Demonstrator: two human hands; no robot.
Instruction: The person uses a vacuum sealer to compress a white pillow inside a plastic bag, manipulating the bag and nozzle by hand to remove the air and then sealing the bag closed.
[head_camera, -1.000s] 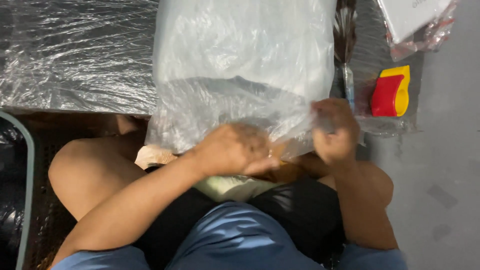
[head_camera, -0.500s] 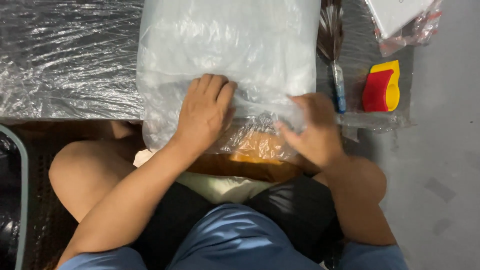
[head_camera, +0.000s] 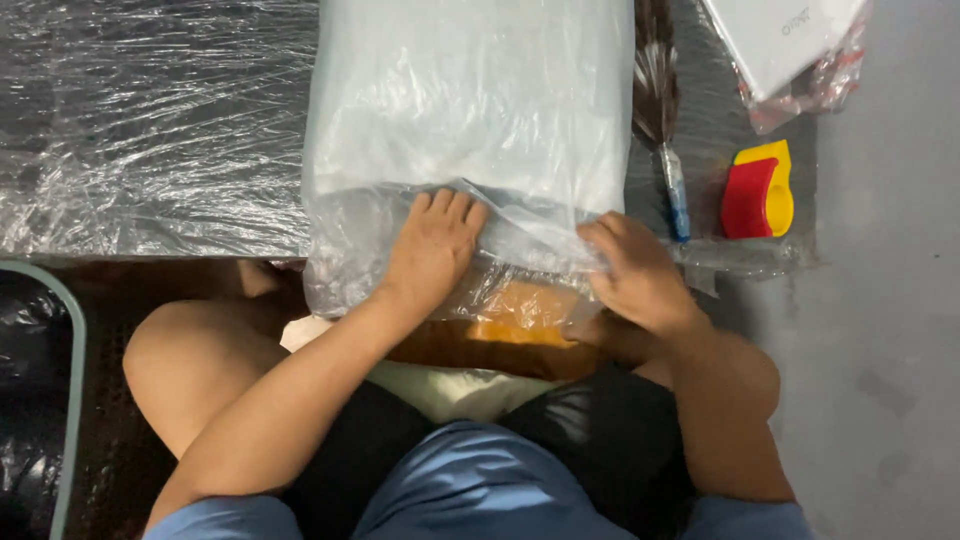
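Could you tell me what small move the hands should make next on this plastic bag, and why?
Probably press the flap flat against the bag: the left hand lies on the fold, the right hand pinches its edge, and the flap looks loose and wrinkled.

Even overhead light, glare on the plastic wrap (head_camera: 150, 120), dim lower-left corner, sharp focus

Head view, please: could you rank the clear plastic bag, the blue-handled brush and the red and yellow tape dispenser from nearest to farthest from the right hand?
1. Clear plastic bag: pinched by the fingers of the right hand.
2. Blue-handled brush: just right of the hand, lying beside the bag.
3. Red and yellow tape dispenser: farther right, past the brush.
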